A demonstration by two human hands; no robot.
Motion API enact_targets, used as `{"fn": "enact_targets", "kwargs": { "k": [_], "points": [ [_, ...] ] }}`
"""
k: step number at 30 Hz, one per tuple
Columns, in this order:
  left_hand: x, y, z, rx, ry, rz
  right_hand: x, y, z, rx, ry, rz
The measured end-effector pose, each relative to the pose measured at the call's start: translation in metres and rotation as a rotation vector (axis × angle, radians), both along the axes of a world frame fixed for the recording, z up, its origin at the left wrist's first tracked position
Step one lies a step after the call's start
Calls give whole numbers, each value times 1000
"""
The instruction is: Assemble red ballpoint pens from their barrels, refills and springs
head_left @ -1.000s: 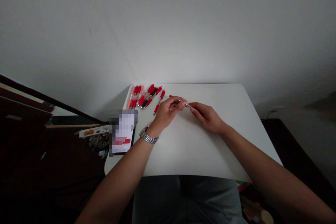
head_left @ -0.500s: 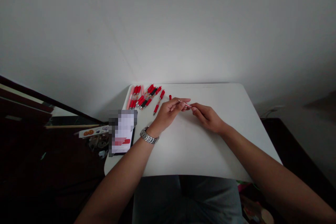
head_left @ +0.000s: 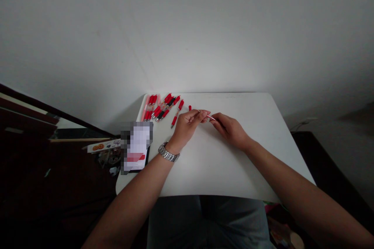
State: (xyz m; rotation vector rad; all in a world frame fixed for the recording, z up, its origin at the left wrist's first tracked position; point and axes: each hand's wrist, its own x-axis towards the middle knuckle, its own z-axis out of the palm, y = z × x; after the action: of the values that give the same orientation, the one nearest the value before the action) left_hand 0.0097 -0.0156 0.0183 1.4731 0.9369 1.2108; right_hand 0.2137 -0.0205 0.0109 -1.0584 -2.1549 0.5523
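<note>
My left hand [head_left: 187, 123], with a metal watch on the wrist, pinches one end of a thin pen part [head_left: 208, 116] above the white table [head_left: 222, 163]. My right hand [head_left: 228, 129] pinches the other end of the same part, fingers curled. Both hands meet near the middle back of the table. Just left of them a row of several red pens [head_left: 162, 107] lies at the table's back left corner. A small red piece [head_left: 189, 107] lies on the table right behind my left hand.
A blurred-out card on a dark flat item [head_left: 136, 146] rests on the table's left edge. Dark furniture and clutter fill the floor to the left. A pale wall rises behind the table. My grey-clad lap shows under the front edge.
Both hands have shifted slightly toward each other and back on the table, still holding the thin pen part between them.
</note>
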Motion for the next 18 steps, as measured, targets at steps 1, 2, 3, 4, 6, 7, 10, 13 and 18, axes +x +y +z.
{"fn": "enact_targets", "kwargs": {
  "k": [1,2,3,4,6,7,10,13,18],
  "points": [
    [0,0,0,-4,-2,-1,0,0,0,-1,6,-2],
    [0,0,-1,-6,-4,-1,0,0,0,-4,13,-6],
    [0,0,-1,-7,-6,-1,0,0,0,-9,19,-10],
    [1,0,-1,-8,-8,-1,0,0,0,-14,23,-15],
    [1,0,-1,-14,-11,2,1,0,-1,-19,27,-27],
    [1,0,0,-19,-14,3,1,0,-2,-20,26,-32],
    [2,0,0,-34,-32,0,2,1,-4,-18,23,-53],
    [2,1,-2,-34,-49,-3,3,1,-3,-22,26,-70],
    [1,4,-5,-36,-64,-7,2,1,1,17,65,-5]
  ]
}}
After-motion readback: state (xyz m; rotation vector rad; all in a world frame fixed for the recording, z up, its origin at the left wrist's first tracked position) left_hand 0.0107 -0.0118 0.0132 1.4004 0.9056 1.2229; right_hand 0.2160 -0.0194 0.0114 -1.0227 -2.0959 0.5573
